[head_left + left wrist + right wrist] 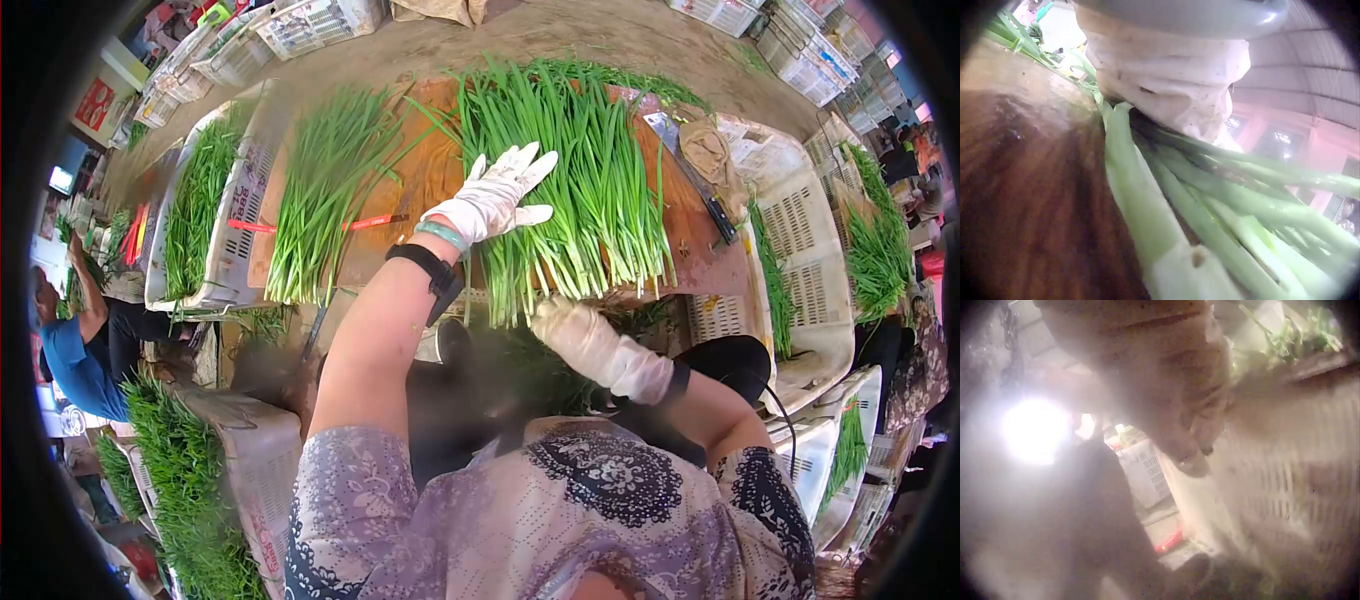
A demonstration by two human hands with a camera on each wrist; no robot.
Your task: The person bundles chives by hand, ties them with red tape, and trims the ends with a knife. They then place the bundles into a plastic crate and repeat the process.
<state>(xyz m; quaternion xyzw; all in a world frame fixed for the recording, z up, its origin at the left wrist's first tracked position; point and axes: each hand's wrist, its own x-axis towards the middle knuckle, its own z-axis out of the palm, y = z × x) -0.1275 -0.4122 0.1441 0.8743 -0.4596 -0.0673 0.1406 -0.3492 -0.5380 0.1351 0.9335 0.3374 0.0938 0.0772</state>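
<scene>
My left hand [497, 190], in a white glove, lies with spread fingers on a broad bunch of garlic chives [590, 170]. The bunch lies on a wooden board [430, 120], its pale stalk ends toward me and over the front edge. In the left wrist view, thick stalks [1179, 187] run beneath the gloved wrist. My gloved right hand [592, 345] is just below the stalk ends, its fingers curled. In the right wrist view the right hand [1160, 381] shows bent fingers, with no stalk visible in them.
A smaller bunch of chives [330, 190] lies at the board's left, over a red strip [375, 222]. A knife [718, 215] and a brown cloth [708, 150] lie at the right. Crates of greens flank the board, a white crate [235, 215] left and another crate [800, 230] right.
</scene>
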